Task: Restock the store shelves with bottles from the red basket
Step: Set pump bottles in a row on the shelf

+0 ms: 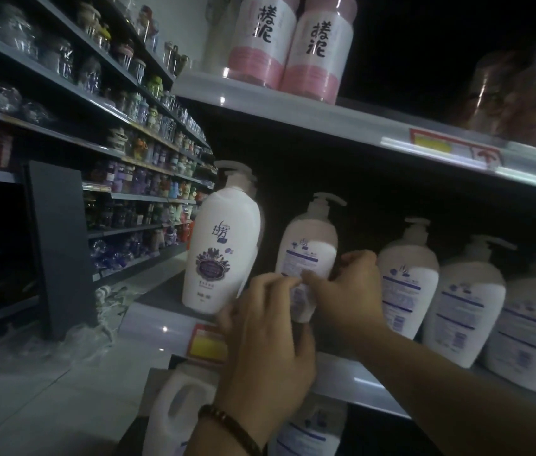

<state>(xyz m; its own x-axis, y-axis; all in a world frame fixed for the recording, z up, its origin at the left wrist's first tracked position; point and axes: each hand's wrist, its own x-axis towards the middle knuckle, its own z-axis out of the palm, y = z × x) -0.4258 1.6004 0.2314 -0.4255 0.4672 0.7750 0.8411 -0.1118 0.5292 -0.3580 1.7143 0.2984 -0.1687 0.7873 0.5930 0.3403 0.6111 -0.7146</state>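
A white pump bottle (pixel 306 255) stands on the middle shelf (pixel 352 373), its back label facing me. My left hand (pixel 266 343) and my right hand (pixel 349 287) both grip its lower part, fingers meeting over the label. To its left stands another white pump bottle (pixel 220 245) with a purple flower label facing front. To the right, three more white pump bottles (pixel 464 297) stand in a row with their back labels outward. The red basket is not in view.
Pink jars (pixel 289 44) stand on the shelf above. A white jug with a handle (pixel 177 409) sits on the shelf below my hands. A red and yellow price tag (pixel 205 343) hangs on the shelf edge. A long aisle shelf of small goods (pixel 148 153) runs along the left.
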